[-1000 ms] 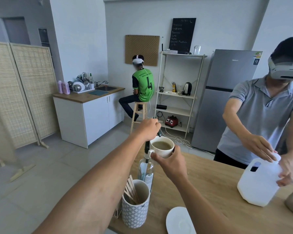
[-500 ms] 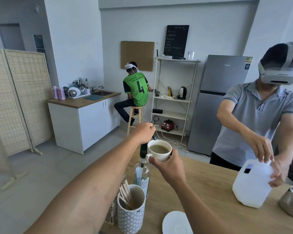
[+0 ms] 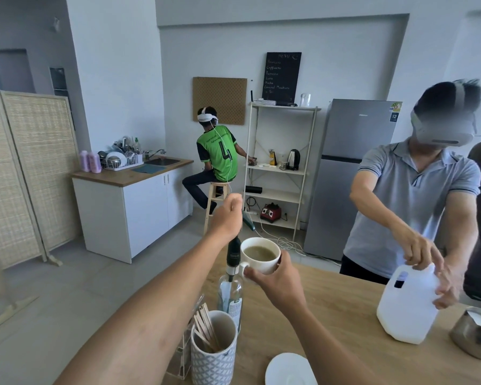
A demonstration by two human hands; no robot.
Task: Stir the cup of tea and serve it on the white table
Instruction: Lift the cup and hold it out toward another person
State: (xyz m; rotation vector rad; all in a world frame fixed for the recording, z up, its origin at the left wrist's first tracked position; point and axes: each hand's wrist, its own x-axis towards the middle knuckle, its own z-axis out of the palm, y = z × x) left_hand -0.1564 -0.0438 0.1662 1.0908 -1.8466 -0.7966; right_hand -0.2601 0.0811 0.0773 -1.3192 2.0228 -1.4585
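A white cup [image 3: 263, 266] of pale brown tea [image 3: 261, 252] hangs in the air over the near-left end of the wooden table [image 3: 331, 309]. My right hand [image 3: 279, 283] grips it by the handle and side. My left hand [image 3: 228, 216] is raised above and to the left of the cup, closed in a fist. A thin teal-green object [image 3: 247, 221] sticks out of the fist toward the lower right; I cannot tell what it is. No white table shows in this view.
Under the cup stands a glass bottle [image 3: 231, 290] with a black stopper, then a patterned holder of wooden sticks [image 3: 214, 354] and a white saucer [image 3: 289, 369]. Across the table a person holds a white jug [image 3: 403, 309]. Another person sits on a stool [image 3: 215, 201] by the counter [image 3: 128, 179].
My left hand has drawn a little up and left, away from the cup. The cup stays held over the bottle. The person opposite has moved a hand onto the jug's top.
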